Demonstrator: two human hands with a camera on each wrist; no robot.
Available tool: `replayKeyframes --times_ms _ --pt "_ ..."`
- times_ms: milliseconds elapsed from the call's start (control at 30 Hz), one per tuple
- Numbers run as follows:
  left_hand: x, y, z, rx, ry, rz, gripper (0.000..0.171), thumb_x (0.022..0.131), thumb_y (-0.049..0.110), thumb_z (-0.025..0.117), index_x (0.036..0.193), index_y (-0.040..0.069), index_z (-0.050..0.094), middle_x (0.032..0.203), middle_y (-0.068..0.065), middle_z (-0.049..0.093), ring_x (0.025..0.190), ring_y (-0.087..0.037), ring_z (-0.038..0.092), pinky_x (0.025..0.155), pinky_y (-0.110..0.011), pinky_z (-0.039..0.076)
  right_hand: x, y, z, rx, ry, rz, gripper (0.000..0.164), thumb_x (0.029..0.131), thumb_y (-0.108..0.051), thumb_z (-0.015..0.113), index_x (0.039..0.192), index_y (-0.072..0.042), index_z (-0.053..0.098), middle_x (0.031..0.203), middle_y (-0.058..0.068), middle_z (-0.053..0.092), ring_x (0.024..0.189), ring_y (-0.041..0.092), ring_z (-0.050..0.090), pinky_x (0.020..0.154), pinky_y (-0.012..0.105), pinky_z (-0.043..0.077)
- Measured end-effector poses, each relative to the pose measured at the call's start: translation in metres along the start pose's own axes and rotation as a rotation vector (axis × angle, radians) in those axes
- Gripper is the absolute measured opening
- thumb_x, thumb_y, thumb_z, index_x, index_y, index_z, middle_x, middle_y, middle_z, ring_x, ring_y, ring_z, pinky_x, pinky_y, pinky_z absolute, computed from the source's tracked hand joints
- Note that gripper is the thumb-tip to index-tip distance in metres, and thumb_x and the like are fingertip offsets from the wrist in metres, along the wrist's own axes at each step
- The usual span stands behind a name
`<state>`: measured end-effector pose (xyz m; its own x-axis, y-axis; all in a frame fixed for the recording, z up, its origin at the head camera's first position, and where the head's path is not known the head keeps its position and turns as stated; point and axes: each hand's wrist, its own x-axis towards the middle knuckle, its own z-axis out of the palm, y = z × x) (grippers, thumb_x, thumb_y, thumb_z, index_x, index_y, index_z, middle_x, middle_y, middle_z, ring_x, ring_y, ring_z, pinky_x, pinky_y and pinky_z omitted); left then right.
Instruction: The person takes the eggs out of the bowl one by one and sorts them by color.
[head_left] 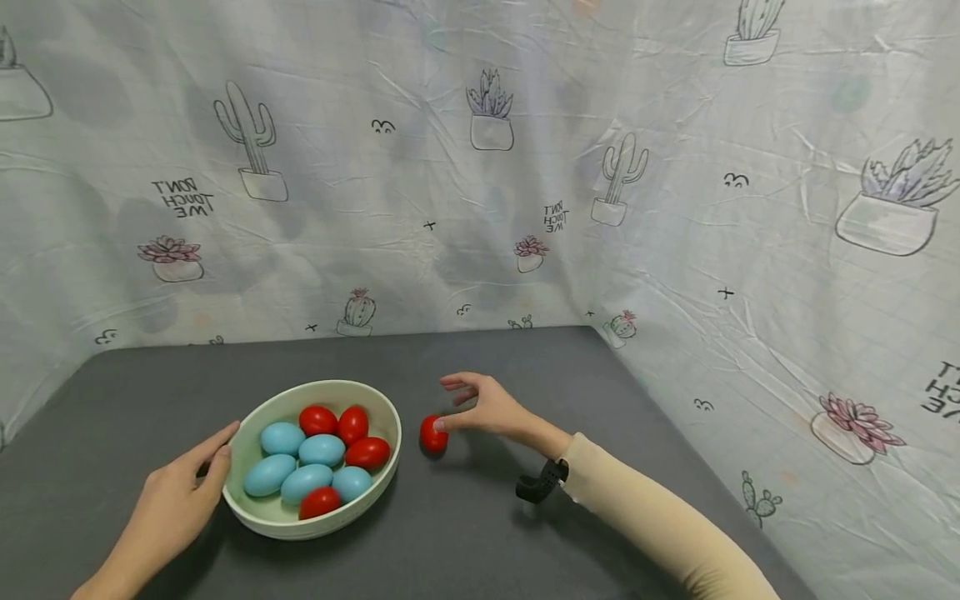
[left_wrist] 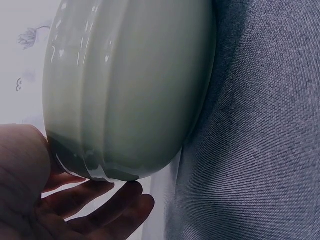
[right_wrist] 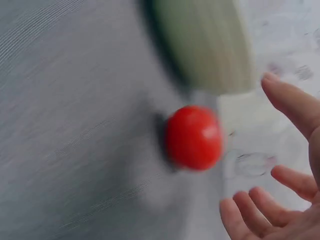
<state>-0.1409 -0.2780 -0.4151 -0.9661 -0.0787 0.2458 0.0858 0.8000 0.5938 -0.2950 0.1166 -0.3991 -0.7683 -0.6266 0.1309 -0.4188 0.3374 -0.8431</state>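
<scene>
On the grey tabletop stands a pale green bowl (head_left: 318, 531) with several light blue eggs (head_left: 282, 439) and several red eggs (head_left: 367, 453) in it. My left hand (head_left: 172, 492) holds the bowl at its left rim; in the left wrist view its fingers (left_wrist: 132, 197) lie against the outer wall. One more red egg (head_left: 432, 437) lies on the table to the right of the bowl. Over that egg reaches my right hand (head_left: 483, 406), fingers spread. In the right wrist view a gap shows between the hand (right_wrist: 285, 210) and the red egg (right_wrist: 193, 137).
A light curtain (head_left: 420, 183) printed with cacti and potted plants hangs behind the table and along its right side. The grey table surface (head_left: 510, 358) runs back to it. A black band (head_left: 543, 481) is on the right wrist.
</scene>
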Motion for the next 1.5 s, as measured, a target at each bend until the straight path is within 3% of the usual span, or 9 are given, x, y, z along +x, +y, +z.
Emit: replayKeyframes --times_ms 167,267,367,567,733,933,1233,1500 --pt "0.001 0.000 0.000 0.002 0.007 0.006 0.049 0.108 0.028 0.038 0.147 -0.001 0.043 0.131 -0.038 0.049 0.096 -0.049 0.062 0.057 -0.038 0.042 0.007 -0.035 0.002 0.024 0.059 -0.140 0.060 0.083 -0.028 0.082 0.137 -0.018 0.057 0.133 -0.005 0.057 0.114 0.020 0.057 0.090 0.037 0.050" --pt "0.003 0.001 0.000 0.007 0.015 0.014 0.049 0.108 0.027 0.038 0.147 -0.001 0.043 0.130 -0.038 0.049 0.095 -0.048 0.063 0.057 -0.039 0.042 0.012 -0.055 0.011 0.082 -0.007 -0.239 0.055 0.086 -0.019 0.080 0.136 -0.015 0.058 0.131 -0.002 0.059 0.112 0.019 0.059 0.090 0.037 0.050" --pt "0.004 0.002 0.001 0.006 0.013 0.017 0.049 0.108 0.027 0.038 0.147 -0.002 0.043 0.130 -0.038 0.049 0.095 -0.049 0.063 0.057 -0.039 0.042 0.019 -0.070 0.024 0.140 -0.115 -0.287 0.049 0.087 -0.010 0.078 0.133 -0.011 0.061 0.127 -0.002 0.062 0.111 0.020 0.060 0.089 0.036 0.050" --pt "0.005 0.002 0.003 0.003 0.017 0.012 0.049 0.108 0.027 0.038 0.147 -0.002 0.043 0.130 -0.038 0.049 0.097 -0.051 0.061 0.057 -0.040 0.043 0.032 -0.083 0.051 0.214 -0.279 -0.236 0.041 0.090 -0.006 0.072 0.130 -0.003 0.062 0.121 -0.001 0.066 0.106 0.015 0.062 0.089 0.032 0.050" --pt "0.005 0.002 0.003 0.001 0.002 0.007 0.050 0.108 0.028 0.037 0.147 -0.002 0.042 0.131 -0.039 0.048 0.098 -0.051 0.060 0.056 -0.038 0.042 0.037 -0.088 0.066 0.225 -0.350 -0.192 0.036 0.091 -0.006 0.071 0.127 -0.006 0.065 0.123 0.003 0.065 0.104 0.012 0.062 0.089 0.030 0.049" --pt "0.005 0.001 0.002 0.003 -0.008 0.001 0.050 0.108 0.028 0.037 0.148 -0.001 0.042 0.131 -0.038 0.049 0.101 -0.052 0.059 0.059 -0.043 0.046 0.042 -0.089 0.076 0.237 -0.393 -0.171 0.036 0.091 -0.007 0.071 0.127 -0.004 0.065 0.124 0.005 0.064 0.105 0.009 0.063 0.089 0.030 0.049" --pt "0.001 -0.002 -0.002 0.007 -0.017 -0.007 0.049 0.108 0.027 0.037 0.147 -0.002 0.042 0.131 -0.038 0.049 0.098 -0.051 0.060 0.061 -0.044 0.046 0.050 -0.087 0.088 0.215 -0.471 -0.101 0.031 0.092 -0.010 0.072 0.122 -0.010 0.067 0.117 0.001 0.067 0.103 0.008 0.064 0.090 0.026 0.048" --pt "0.002 -0.004 0.000 0.013 0.003 0.001 0.049 0.108 0.027 0.038 0.147 -0.001 0.043 0.131 -0.038 0.049 0.097 -0.049 0.061 0.059 -0.041 0.043 0.058 -0.085 0.097 0.264 -0.628 -0.092 0.036 0.093 0.001 0.066 0.129 0.001 0.061 0.118 0.001 0.067 0.105 0.010 0.064 0.094 0.027 0.046"
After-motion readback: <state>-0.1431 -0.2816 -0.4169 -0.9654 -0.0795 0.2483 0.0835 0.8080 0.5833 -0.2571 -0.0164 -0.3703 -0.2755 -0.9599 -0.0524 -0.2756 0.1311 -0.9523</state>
